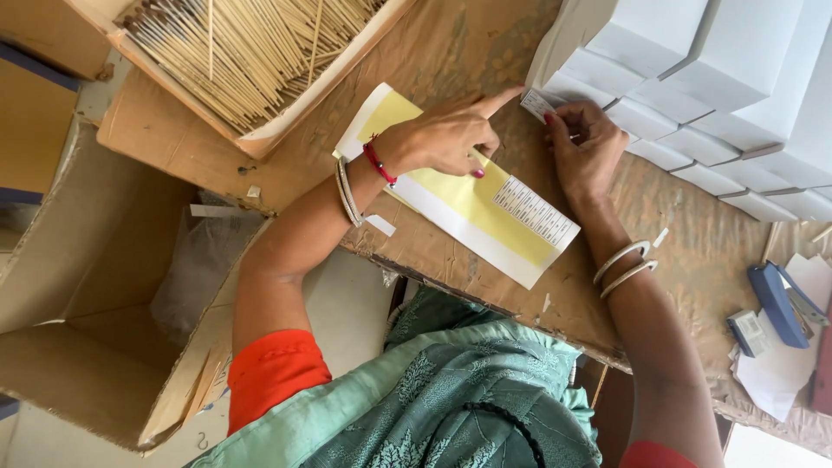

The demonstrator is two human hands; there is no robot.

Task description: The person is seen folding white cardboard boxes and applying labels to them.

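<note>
My left hand (446,139), with a red thread and bangles at the wrist, rests on a yellow backing sheet (459,195). Its index finger stretches out to the edge of a small white label (537,104), and the other fingers are curled. My right hand (585,147) pinches that label at the corner of a white box (563,61) low in the stack. A strip of several small printed labels (536,211) remains on the right end of the sheet.
A stack of white boxes (719,78) fills the top right. A cardboard tray of thin wooden sticks (251,52) lies top left. An open cardboard carton (87,286) stands at the left. A blue stapler (776,303) and paper scraps lie at the right on the cardboard-covered table (485,35).
</note>
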